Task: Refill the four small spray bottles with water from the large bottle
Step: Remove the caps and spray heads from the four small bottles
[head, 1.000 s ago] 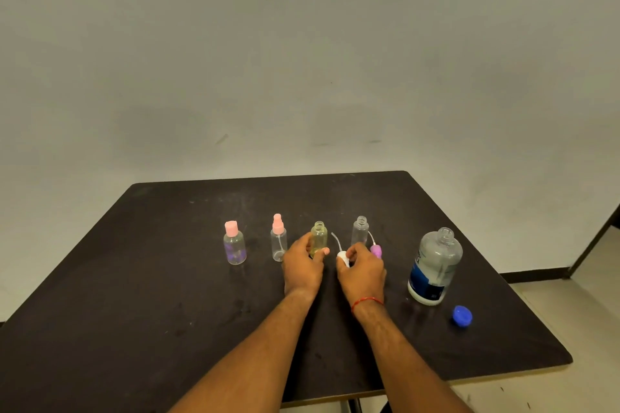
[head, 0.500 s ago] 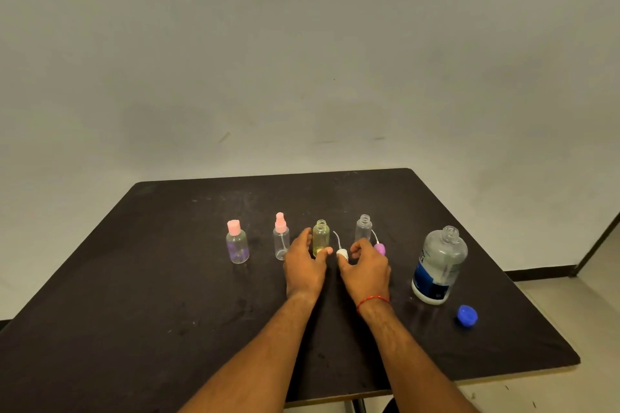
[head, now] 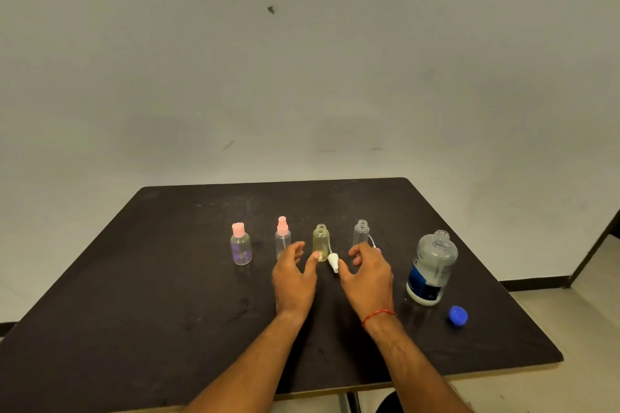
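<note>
Now, counting four small bottles (head: 320,243) in a row mid-table (head: 167,312): two capped pink, two unscrewed, likely ready for filling, one white sprayer (head: 333,260) laid alongside. Spotting one large bottle (head: 432,268) open by the right edge, one blue cap (head: 458,315) beside it. Hovering loosely open, gripping nothing: left hand (head: 293,273), right hand (head: 369,273).
</note>
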